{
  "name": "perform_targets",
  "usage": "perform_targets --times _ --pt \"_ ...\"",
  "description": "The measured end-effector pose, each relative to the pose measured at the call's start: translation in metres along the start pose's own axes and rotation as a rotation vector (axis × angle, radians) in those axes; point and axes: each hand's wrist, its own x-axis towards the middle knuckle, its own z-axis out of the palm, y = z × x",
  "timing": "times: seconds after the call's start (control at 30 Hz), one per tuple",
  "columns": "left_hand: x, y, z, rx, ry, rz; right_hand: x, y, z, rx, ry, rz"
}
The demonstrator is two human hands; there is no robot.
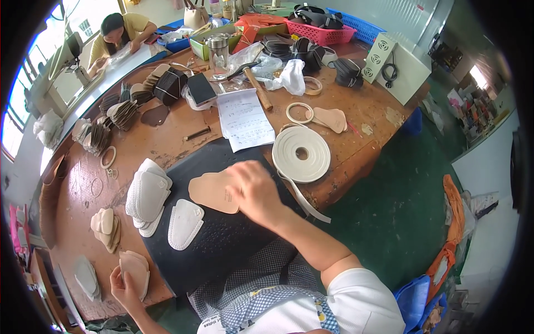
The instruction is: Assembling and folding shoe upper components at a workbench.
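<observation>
My right hand (255, 186) is closed, fingers curled, at the right end of a tan leather piece (212, 191) shaped like an insole; the hand hides that end. The piece lies on a black mat (222, 249). Just below it on the mat is a white rounded piece (186, 224) with a perforated edge. To its left, a stack of similar white pieces (147, 195) overlaps the mat's edge. Down at the lower left, my left hand (123, 285) pinches the left edge of a small stack of pinkish-tan pieces (138, 267).
A big roll of white tape (289, 161) lies right of the mat, its loose end over the table edge. Behind are a handwritten sheet (245, 117), a hammer (260, 92), and a glass bottle (218, 58). More stacked pieces (105, 229) sit left. Another person (119, 36) works beyond the table.
</observation>
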Motion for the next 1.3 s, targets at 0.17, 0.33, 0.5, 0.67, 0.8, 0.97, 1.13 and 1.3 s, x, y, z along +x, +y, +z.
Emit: perform_targets --times 0.17,0.33,0.5,0.67,0.8,0.97,1.13,1.3 --pt "-0.005 0.033 0.057 0.474 0.130 0.409 -0.007 0.028 0.009 -0.135 -0.096 0.048" --pt "-0.015 0.082 0.142 0.609 -0.197 0.430 -0.003 0.012 0.006 -0.248 -0.043 -0.049" --pt "-0.011 0.075 0.158 0.639 -0.252 0.412 0.001 -0.005 0.000 -0.279 -0.002 -0.010" --pt "-0.017 0.067 0.156 0.537 -0.214 0.525 0.005 -0.008 -0.001 -0.189 -0.203 0.052" --pt "-0.023 0.062 0.161 0.450 -0.137 0.587 0.003 -0.009 0.000 -0.133 -0.205 0.116" --pt "-0.049 0.057 0.159 0.370 -0.063 0.614 -0.008 -0.008 0.010 -0.261 -0.162 0.000" --pt "-0.072 0.047 0.157 0.331 -0.064 0.613 -0.008 -0.004 0.010 -0.290 -0.143 -0.110" --pt "-0.078 0.038 0.157 0.317 -0.102 0.623 0.000 -0.008 0.021 0.101 -0.209 0.322"
